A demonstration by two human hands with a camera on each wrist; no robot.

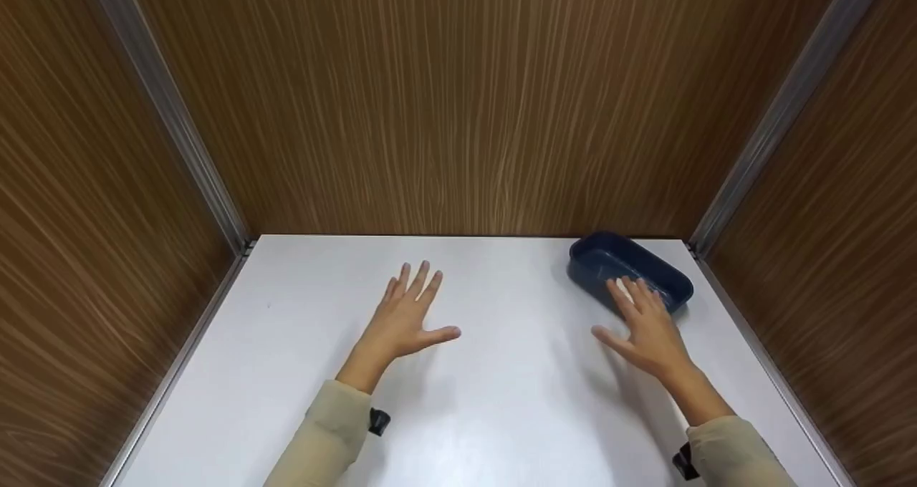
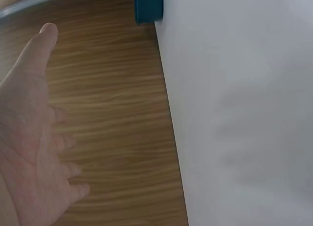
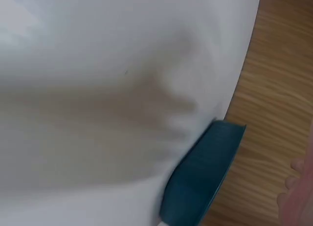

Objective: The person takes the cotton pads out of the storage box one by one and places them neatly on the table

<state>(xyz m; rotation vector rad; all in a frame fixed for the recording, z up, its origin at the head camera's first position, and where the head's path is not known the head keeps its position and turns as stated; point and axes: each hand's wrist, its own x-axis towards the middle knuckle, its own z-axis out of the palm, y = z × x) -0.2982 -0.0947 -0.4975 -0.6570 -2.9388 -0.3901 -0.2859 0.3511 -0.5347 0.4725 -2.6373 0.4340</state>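
Panelling (image 1: pixel 458 100) in brown wood grain walls the white table (image 1: pixel 501 415) at its back and both sides. A dark blue tray (image 1: pixel 637 261) sits at the table's far right corner. Above the table's left half, the left hand (image 1: pixel 401 322) is released, fingers spread; above its right half, the right hand (image 1: pixel 648 336) is likewise released, its fingers overlapping the tray in the head view.

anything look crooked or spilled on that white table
Only the dark blue rectangular tray looks askew: it sits slanted to the back edge of the white table, near its far right corner. No spill shows.
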